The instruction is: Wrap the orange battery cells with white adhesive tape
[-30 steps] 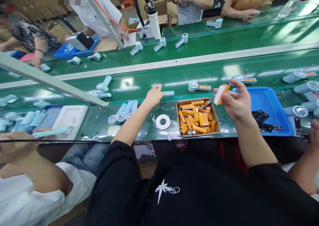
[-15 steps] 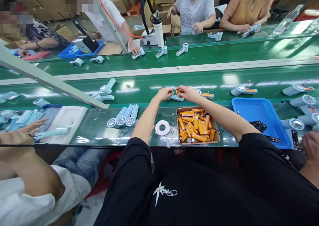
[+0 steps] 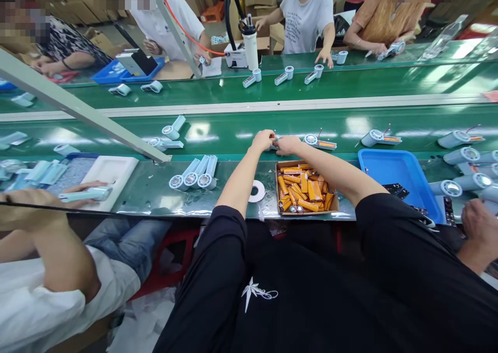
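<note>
My left hand (image 3: 265, 140) is over the near green belt, its fingers pinched together. Close beside it, my right hand (image 3: 288, 145) is curled with its fingertips pointing left. A small light-blue and reddish bit shows between the fingertips; the hands hide most of what they work on. Just right of them lies a light-blue handheld fan body (image 3: 311, 139) with an orange strip in its handle and a thin wire standing up. Below my right forearm is a cardboard box (image 3: 278, 187) of orange-wrapped battery packs (image 3: 299, 189). A white tape roll (image 3: 261, 191) lies beside my left forearm.
Several light-blue fan bodies (image 3: 206, 180) lie left of the tape roll. A blue tray (image 3: 392, 161) with black pieces is at right. A slanted metal bar (image 3: 97, 122) crosses the left side. Co-workers sit on both sides and across the belts.
My hands have drawn closer together, and the orange battery pack seen at my right fingertips is now hidden. Across the belt, a co-worker's hand has reached to a fan body.
</note>
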The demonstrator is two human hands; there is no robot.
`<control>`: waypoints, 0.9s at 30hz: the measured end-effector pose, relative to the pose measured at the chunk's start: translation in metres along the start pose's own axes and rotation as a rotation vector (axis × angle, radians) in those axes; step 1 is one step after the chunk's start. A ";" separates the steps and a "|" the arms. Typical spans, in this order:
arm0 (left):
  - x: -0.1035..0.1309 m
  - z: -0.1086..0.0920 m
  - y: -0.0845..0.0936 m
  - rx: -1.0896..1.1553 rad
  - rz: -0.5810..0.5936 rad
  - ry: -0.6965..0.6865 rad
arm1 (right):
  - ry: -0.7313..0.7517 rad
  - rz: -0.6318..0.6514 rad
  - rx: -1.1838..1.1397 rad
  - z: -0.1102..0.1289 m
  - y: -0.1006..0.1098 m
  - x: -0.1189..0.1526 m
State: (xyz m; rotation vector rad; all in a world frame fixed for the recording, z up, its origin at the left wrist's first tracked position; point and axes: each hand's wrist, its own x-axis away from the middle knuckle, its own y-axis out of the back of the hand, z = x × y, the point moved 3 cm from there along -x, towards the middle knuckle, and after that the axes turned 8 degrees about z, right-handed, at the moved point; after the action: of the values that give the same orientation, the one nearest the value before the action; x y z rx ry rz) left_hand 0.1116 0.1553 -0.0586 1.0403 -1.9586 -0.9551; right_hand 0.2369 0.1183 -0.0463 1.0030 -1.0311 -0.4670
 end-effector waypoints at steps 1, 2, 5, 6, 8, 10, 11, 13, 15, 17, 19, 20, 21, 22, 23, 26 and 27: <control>0.010 -0.003 0.001 0.003 -0.050 0.005 | 0.013 0.018 0.001 -0.003 0.004 0.007; 0.025 -0.004 0.001 0.009 -0.119 -0.001 | 0.028 0.011 -0.006 -0.007 0.006 0.019; 0.103 0.005 -0.008 0.044 -0.280 -0.151 | 0.100 -0.214 -0.149 -0.025 0.003 0.086; 0.137 0.012 -0.016 0.049 -0.241 -0.249 | 0.143 -0.339 -0.258 -0.031 -0.004 0.117; 0.205 0.030 -0.036 -0.008 -0.069 -0.391 | 0.160 -0.456 -0.499 -0.041 -0.029 0.180; 0.261 0.048 -0.050 -0.091 -0.001 -0.371 | 0.131 -0.497 -0.730 -0.041 -0.058 0.234; 0.280 0.053 -0.054 -0.125 -0.009 -0.337 | 0.103 -0.527 -0.820 -0.037 -0.072 0.254; 0.301 0.048 -0.055 -0.160 -0.101 -0.260 | 0.042 -0.588 -1.006 -0.018 -0.093 0.278; 0.305 0.023 -0.049 -0.166 -0.233 -0.240 | 0.021 -0.590 -1.196 0.015 -0.105 0.281; 0.303 -0.016 -0.040 -0.154 -0.313 -0.305 | 0.118 -0.449 -1.324 0.059 -0.107 0.271; 0.303 -0.055 -0.028 -0.136 -0.344 -0.439 | 0.273 -0.259 -1.336 0.100 -0.103 0.260; 0.305 -0.071 -0.022 -0.131 -0.359 -0.509 | 0.320 -0.217 -1.315 0.115 -0.100 0.256; 0.308 -0.081 -0.015 -0.129 -0.386 -0.564 | 0.345 -0.211 -1.281 0.125 -0.098 0.253; 0.311 -0.085 -0.008 -0.132 -0.424 -0.594 | 0.363 -0.216 -1.231 0.130 -0.096 0.253; 0.313 -0.085 -0.002 -0.138 -0.463 -0.595 | 0.387 -0.217 -1.160 0.132 -0.096 0.253; 0.315 -0.063 0.006 -0.147 -0.521 -0.490 | 0.482 -0.101 -0.859 0.123 -0.102 0.259; 0.314 -0.055 0.005 -0.141 -0.517 -0.454 | 0.493 -0.066 -0.773 0.117 -0.105 0.260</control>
State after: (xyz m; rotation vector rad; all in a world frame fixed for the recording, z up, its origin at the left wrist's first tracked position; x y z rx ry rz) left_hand 0.0231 -0.1324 0.0475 1.3703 -1.9614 -1.7121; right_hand 0.2705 -0.1792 0.0073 0.4133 -0.3135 -0.5727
